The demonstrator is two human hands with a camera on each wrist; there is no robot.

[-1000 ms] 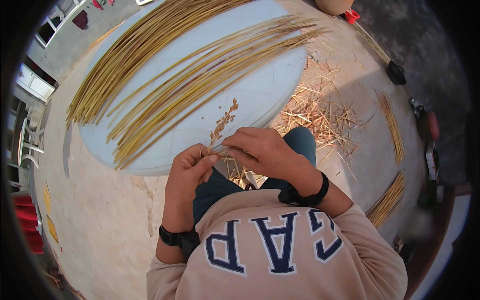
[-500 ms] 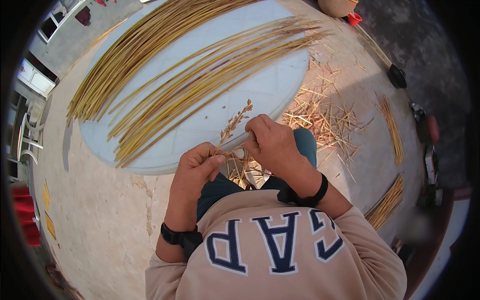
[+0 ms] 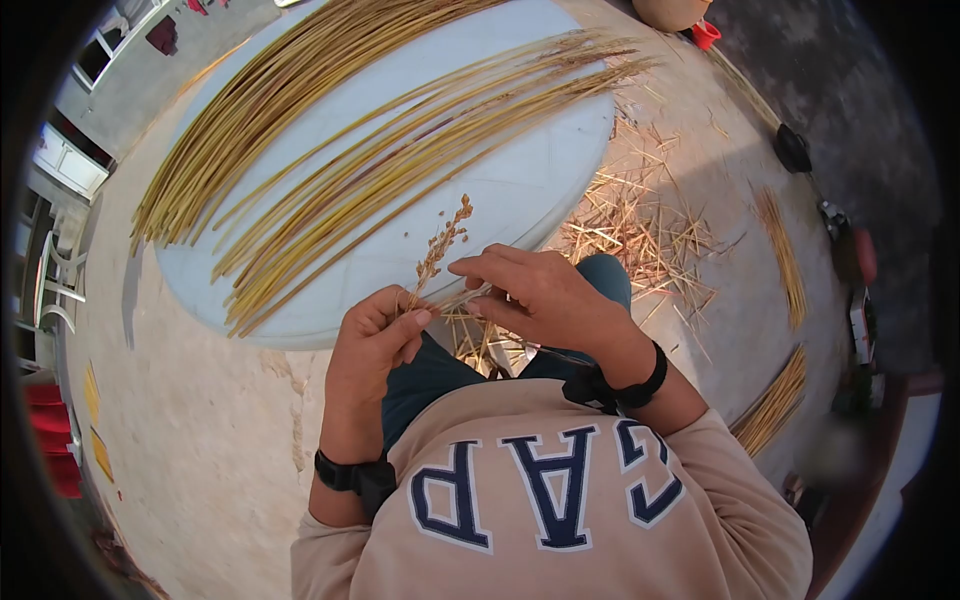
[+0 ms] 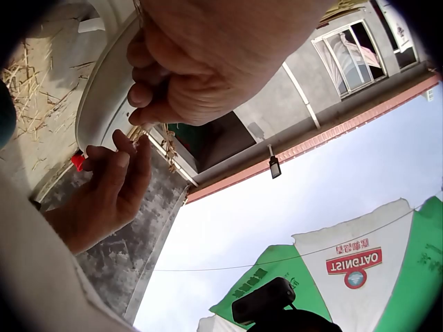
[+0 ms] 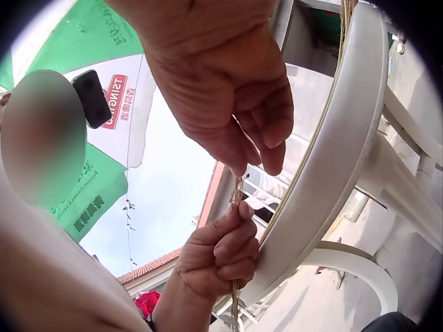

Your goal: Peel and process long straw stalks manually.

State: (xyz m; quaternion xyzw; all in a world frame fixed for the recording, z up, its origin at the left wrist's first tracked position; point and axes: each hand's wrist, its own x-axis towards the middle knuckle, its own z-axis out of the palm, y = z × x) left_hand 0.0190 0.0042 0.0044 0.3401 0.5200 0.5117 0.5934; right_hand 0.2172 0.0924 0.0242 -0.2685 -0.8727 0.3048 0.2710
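The person wore a beige sweatshirt with dark blue letters GAP edged in white, dark blue trousers, and a black strap on each wrist.

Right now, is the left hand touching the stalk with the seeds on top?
Touching. In the head view the left hand pinches the stalk at its lower end, thumb against fingers; the right wrist view shows it too.

Stalk pinched between my left hand and right hand: dry straw, matt, with a rough, grainy seed head. Table: white plastic, smooth, dull sheen. Stems across it, left edge to far edge: dry yellow straw, smooth, faintly glossy. Ground: rough matt concrete, cracked. Sweatshirt: soft matt cloth.
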